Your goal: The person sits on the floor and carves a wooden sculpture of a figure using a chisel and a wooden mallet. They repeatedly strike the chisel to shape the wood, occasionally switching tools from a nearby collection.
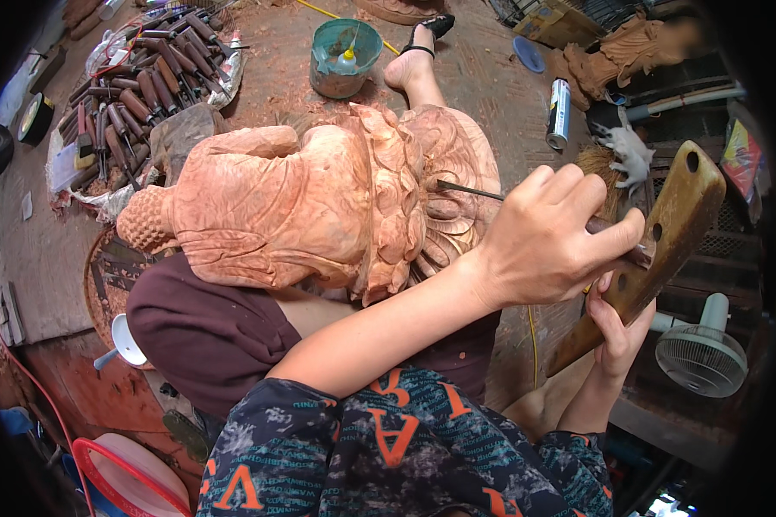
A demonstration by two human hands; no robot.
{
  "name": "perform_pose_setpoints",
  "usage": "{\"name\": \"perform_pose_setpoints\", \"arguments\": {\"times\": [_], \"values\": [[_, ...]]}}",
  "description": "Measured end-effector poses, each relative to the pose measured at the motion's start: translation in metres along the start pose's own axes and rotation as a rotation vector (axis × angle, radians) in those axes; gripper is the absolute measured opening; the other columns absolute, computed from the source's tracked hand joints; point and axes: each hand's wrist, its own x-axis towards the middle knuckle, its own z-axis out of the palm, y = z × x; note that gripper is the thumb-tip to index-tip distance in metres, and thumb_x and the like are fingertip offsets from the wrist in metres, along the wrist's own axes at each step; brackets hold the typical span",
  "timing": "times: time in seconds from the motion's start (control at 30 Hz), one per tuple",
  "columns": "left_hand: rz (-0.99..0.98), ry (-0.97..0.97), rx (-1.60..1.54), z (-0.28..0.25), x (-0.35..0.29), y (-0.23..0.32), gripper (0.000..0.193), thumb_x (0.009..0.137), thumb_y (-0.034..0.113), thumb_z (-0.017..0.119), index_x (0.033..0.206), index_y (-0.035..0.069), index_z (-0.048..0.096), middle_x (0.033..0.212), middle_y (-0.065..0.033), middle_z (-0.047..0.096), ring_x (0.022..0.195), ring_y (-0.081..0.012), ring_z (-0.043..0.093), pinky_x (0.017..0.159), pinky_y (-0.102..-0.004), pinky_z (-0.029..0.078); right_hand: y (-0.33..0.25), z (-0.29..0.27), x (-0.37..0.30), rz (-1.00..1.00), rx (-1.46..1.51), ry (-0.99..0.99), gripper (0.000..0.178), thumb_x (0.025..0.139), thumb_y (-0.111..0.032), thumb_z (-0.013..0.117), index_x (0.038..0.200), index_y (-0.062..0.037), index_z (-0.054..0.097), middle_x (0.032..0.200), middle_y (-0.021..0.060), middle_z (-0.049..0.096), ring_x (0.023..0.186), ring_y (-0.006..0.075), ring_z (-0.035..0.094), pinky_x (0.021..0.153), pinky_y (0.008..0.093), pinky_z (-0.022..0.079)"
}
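Note:
A carved reddish wooden statue (267,207) lies across my lap, its knobbly head to the left and its petalled base to the right. My left hand (547,233) is closed around the handle of a carving chisel (470,190). The chisel's thin dark blade points left, its tip at the carved petals of the base. In my right hand (616,332) is a flat wooden mallet (685,198), bar-shaped with holes through it. Its face is close to the chisel's handle end; whether they touch I cannot tell.
Many wooden-handled carving tools (147,95) lie piled at the far left. A green bucket (328,82) and an outstretched foot (409,69) are beyond the statue. To the right are a spray can (559,116), a white cat (629,155) and a fan (703,353).

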Motion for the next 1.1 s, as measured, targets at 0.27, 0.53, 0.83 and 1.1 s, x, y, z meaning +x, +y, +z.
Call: {"name": "perform_pose_setpoints", "arguments": {"times": [0.27,0.53,0.83,1.1], "values": [[-0.054,0.132,-0.087,-0.011,0.006,-0.012,0.05,0.061,0.018,0.083,0.107,0.01,0.067,0.074,-0.004,0.058,0.06,-0.0217,0.058,0.054,-0.0331,0.047,-0.024,0.01,0.013,-0.102,-0.042,-0.022,0.09,0.075,-0.011,0.068,0.152,0.003,0.023,0.092,0.0062,0.053,0.079,0.0092,0.05,0.071,0.0207,0.043],[-0.084,0.305,-0.223,-0.015,0.012,-0.022,0.042,0.068,0.005,0.083,0.106,0.003,0.068,0.078,-0.0073,0.066,0.062,-0.02,0.063,0.056,-0.0298,0.05,-0.033,0.007,0.025,-0.386,-0.428,0.088,0.057,0.083,0.0,0.065,0.136,0.0047,0.043,0.091,0.0043,0.054,0.079,0.0096,0.05,0.072,0.0218,0.042],[-0.153,0.29,-0.187,-0.011,0.013,-0.018,0.039,0.067,0.01,0.083,0.104,0.007,0.069,0.074,-0.0062,0.063,0.06,-0.0226,0.061,0.054,-0.0338,0.047,-0.031,0.006,0.028,-0.446,-0.669,0.188,0.035,0.085,0.005,0.07,0.117,0.0027,0.054,0.094,0.0051,0.057,0.081,0.0095,0.053,0.075,0.0218,0.045],[-0.173,0.304,-0.192,-0.013,0.012,-0.021,0.04,0.067,0.006,0.082,0.105,0.007,0.07,0.075,-0.0056,0.065,0.063,-0.0219,0.063,0.056,-0.0318,0.049,-0.03,0.008,0.033,-0.461,-0.662,0.124,0.056,0.085,0.007,0.067,0.137,0.0042,0.046,0.091,0.004,0.055,0.081,0.0102,0.052,0.076,0.0234,0.044]]}}
